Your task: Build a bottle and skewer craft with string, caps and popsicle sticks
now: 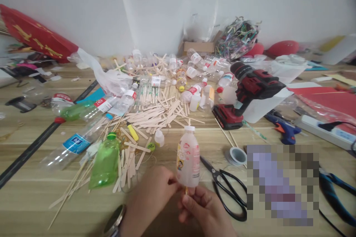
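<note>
A small translucent white bottle with pink print and a white cap stands upright above my hands near the bottom centre. A thin stick tip shows above its cap. My right hand pinches a thin yellowish stick just under the bottle's base. My left hand, blurred, has its fingertips at the lower left side of the bottle; what they grip is hidden. Black-handled scissors lie right of the bottle, with a small spool behind them.
A red and black drill stands at the right, near a blue glue gun and a white power strip. Wooden sticks and plastic bottles cover the centre. A green bottle stands left of my hands.
</note>
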A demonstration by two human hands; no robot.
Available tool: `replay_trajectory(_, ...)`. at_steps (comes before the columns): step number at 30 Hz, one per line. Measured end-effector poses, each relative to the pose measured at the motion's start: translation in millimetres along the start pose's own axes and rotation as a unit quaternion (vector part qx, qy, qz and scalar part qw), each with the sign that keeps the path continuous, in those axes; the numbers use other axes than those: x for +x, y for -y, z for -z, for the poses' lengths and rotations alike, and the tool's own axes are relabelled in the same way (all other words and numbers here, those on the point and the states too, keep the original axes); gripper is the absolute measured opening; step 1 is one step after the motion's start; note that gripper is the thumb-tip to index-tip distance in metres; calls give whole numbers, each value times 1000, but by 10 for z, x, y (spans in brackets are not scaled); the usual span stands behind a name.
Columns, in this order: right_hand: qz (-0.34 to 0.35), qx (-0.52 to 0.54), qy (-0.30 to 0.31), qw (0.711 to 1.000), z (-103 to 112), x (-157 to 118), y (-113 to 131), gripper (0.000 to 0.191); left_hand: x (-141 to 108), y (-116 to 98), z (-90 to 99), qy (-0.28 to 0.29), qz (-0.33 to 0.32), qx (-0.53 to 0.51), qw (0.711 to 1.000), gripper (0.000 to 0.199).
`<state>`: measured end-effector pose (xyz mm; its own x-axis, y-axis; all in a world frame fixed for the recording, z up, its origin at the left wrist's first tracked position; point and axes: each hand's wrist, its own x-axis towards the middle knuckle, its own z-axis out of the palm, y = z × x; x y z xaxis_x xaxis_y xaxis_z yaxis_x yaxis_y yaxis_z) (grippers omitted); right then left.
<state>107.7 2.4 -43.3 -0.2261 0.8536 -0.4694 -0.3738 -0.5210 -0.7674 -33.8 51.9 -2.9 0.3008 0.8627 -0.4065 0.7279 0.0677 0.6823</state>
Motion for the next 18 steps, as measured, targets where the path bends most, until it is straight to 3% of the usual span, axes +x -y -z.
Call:
replay_trajectory(5, 3, 9, 6, 1000, 66, 11, -224, 56, 104, 79, 222, 132, -52, -69, 988, 23)
replay_trajectory(9, -11, 15, 41, 999, 96, -16, -212, 51, 109, 103, 310, 241, -110, -177, 948, 19)
replay_trajectory(15, -52, 97, 86, 990, 94, -78, -26, 41, 44, 79, 89, 207, -107, -364, 902, 24)
replay_trajectory(18, -61, 120, 88, 987, 104, -63, -47, 45, 10, 55, -96, 213, -62, -490, 843, 26)
